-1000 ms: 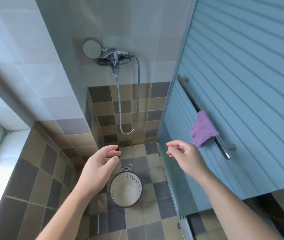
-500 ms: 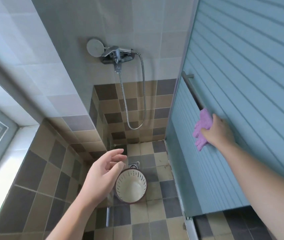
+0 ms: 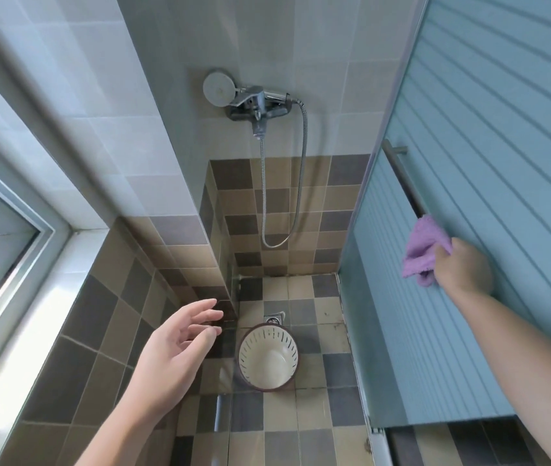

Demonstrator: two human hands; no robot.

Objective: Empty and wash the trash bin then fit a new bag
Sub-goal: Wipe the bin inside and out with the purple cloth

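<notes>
Head view (the only camera). Right hand (image 3: 462, 267) has its fingers curled round a purple cloth (image 3: 422, 250) that hangs on the metal rail (image 3: 405, 183) of the blue slatted door (image 3: 502, 146). Left hand (image 3: 173, 358) is held out over the floor with fingers loosely spread, holding nothing.

Trash bin (image 3: 267, 358) stands upright on the tiled floor (image 3: 311, 442), just in front of the floor drain (image 3: 274, 318) and below the shower mixer (image 3: 257, 102), whose hose (image 3: 301, 183) loops down the wall. Bin is well apart from both hands.

Judged step: taking the cloth off the rail to wipe the bin. To do it well, lift the cloth up and off the bar instead of dragging it along; whether it is draped or folded over the bar cannot be told, as the hand covers that part. Gather the whole cloth into the palm so no corner trails on the floor. The free left hand is well placed to steady the bin rim for the wipe.

Container: bin has a dark outer shell and a pale slotted inner wall. No bag fitted, no rubbish visible inside; the base looks bare, possibly wet (glare makes this uncertain). Emptying appears done; new bag not yet fitted.
</notes>
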